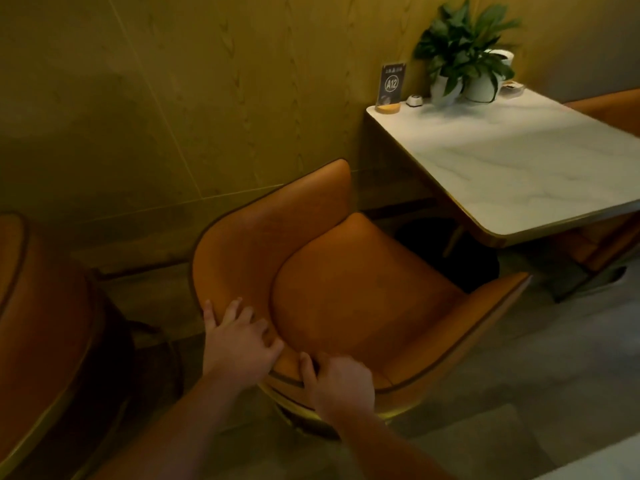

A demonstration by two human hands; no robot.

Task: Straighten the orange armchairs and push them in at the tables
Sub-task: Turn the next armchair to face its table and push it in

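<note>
An orange armchair stands in the middle of the head view, its seat facing the white marble table at the upper right, a gap of floor between them. My left hand grips the top rim of the chair's curved back, fingers over the inside. My right hand grips the same rim a little to the right, thumb on the inside. Part of the chair's base is hidden under the seat. A second orange armchair shows at the left edge.
A wood-panel wall runs behind the chair and table. On the table's far edge stand an A12 sign, a small call bell and potted plants. Another orange seat sits beyond the table. Grey floor lies at the lower right.
</note>
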